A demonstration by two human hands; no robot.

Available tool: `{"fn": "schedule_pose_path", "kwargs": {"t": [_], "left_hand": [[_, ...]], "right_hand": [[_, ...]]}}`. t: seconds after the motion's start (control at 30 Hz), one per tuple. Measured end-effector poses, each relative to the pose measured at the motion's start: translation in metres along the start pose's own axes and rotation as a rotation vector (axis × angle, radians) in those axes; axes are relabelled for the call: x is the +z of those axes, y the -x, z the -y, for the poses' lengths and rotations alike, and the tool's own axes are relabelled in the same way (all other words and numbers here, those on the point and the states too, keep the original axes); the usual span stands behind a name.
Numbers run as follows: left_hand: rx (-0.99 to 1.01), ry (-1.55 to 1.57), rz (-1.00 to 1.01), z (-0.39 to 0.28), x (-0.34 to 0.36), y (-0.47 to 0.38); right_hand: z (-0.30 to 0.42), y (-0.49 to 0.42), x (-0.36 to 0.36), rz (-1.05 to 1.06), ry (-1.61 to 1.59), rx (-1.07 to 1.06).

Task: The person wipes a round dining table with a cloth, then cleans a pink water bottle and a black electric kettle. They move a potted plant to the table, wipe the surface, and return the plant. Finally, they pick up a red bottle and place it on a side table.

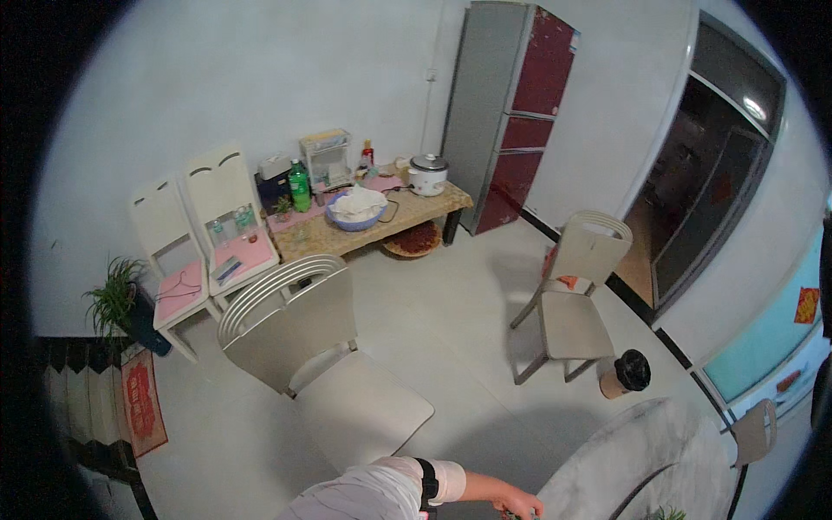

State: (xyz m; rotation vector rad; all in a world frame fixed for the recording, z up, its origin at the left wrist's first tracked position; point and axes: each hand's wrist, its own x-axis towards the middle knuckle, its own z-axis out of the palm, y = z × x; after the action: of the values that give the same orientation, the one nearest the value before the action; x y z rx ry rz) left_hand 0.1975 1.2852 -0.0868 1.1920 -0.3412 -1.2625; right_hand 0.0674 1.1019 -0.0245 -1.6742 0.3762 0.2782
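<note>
My left hand [519, 503] is at the bottom edge, at the end of a light sleeve with a black strap. Its fingers curl around a small greenish thing, mostly cut off by the frame, so I cannot tell what it is. Close on its right is the rim of a round marble-patterned table [604, 448]. A green plant [668, 513] just shows on that table at the bottom edge. My right hand is out of view.
A beige chair [364, 403] stands ahead on the left, another [575, 318] on the right beside a lined waste bin [624, 375]. By the wall, a low table [312, 246] bears a rice cooker [428, 179], a blue basin [354, 224] and a green bottle [299, 187]. A refrigerator [494, 117] stands behind.
</note>
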Motion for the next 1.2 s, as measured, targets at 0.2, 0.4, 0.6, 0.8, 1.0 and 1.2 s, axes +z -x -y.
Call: {"fn": "schedule_pose_path", "kwargs": {"t": [0.2,0.4,0.6,0.8,1.0,1.2], "left_hand": [[0.012,-0.117,-0.021,0.009,0.007,0.011],[-0.056,-0.144,0.116,-0.009,0.056,0.006],[-0.164,-0.185,0.216,-0.025,0.125,-0.007],[0.201,-0.951,-0.097,0.0,0.165,-0.051],[0.555,-1.351,0.078,0.042,0.191,-0.065],[0.463,-1.642,0.125,0.058,0.181,-0.063]], "right_hand": [[0.007,0.019,-0.013,0.06,-0.049,0.206],[-0.024,0.069,-0.039,-0.167,0.028,0.179],[-0.067,0.133,-0.079,-0.409,-0.012,0.302],[-0.086,0.17,-0.102,-0.584,0.418,0.132],[-0.105,0.147,-0.091,-0.383,0.931,-0.387],[-0.123,0.121,-0.077,-0.291,1.219,-0.263]]}}
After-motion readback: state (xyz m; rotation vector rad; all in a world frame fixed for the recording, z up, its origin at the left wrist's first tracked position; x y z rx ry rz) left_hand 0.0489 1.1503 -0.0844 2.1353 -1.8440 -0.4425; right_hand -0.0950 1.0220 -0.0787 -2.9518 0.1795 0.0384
